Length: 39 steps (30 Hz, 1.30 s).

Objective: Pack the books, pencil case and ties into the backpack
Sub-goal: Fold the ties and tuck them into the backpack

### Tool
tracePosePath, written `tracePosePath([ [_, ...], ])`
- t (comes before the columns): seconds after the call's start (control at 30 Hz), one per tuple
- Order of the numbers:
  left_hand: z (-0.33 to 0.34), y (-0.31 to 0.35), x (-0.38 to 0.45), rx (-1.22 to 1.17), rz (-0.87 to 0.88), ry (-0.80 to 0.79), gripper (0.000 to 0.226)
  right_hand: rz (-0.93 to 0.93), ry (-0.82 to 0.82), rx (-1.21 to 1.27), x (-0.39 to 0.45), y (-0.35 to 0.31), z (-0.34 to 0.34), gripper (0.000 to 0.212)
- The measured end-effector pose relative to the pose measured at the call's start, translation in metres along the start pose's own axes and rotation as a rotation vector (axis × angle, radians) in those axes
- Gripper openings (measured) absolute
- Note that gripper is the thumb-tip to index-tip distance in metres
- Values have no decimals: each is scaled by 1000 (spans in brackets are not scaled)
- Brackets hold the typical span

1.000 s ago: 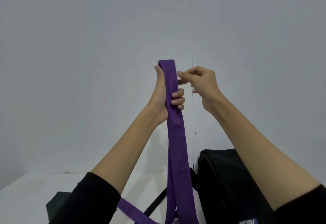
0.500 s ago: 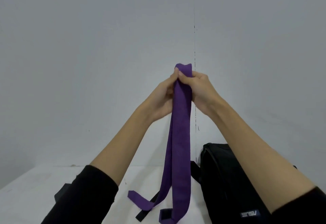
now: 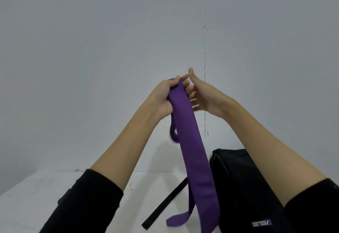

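Purple tie, doubled over, hanging limp from left hand

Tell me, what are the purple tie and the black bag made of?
The purple tie looks like soft matte woven cloth: it folds and hangs limp from the left hand. The black backpack seems to be a dull synthetic fabric, perhaps nylon; it holds its shape and has a flat webbing strap.

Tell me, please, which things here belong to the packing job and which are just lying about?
Job: tie, gripped by the left hand; backpack; right hand, open beside it.
Lying about: dark object behind the left sleeve, table.
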State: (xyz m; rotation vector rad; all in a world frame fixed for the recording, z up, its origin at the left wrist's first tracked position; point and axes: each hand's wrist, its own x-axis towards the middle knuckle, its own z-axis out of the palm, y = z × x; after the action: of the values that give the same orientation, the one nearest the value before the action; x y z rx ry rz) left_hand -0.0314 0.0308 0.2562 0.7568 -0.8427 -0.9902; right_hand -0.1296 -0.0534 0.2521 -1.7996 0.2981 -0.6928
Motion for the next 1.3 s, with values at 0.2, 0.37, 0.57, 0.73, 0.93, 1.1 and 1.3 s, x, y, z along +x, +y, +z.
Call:
tracePosePath([
  [0.2, -8, 13, 14, -49, 12, 121, 26, 8, -117, -1, -11, 20, 10, 37],
  [0.37, -9, 7, 13, 1, 31, 37, 21, -24, 106, -75, -7, 15, 18, 15],
  [0.57, -15, -2, 4, 250, 48, -76, 57, -121, 223, 53, -5, 3, 20, 10],
  [0.73, -24, -37, -8, 382, -238, -281, 50, -203, 274, 37, 4, -14, 13, 14],
  [0.93, -21, -27, -8, 168, -196, -187, 22, -19, 276, -358, 6, 2, 1, 38],
  [1.1, -24, -16, -2, 89, -156, -13, 25, 78, 146, -313, -16, 20, 4, 58],
  [1.3, -26, -15, 2, 33, -140, -11, 29, -28, 122, -297, -18, 49, 18, 31],
])
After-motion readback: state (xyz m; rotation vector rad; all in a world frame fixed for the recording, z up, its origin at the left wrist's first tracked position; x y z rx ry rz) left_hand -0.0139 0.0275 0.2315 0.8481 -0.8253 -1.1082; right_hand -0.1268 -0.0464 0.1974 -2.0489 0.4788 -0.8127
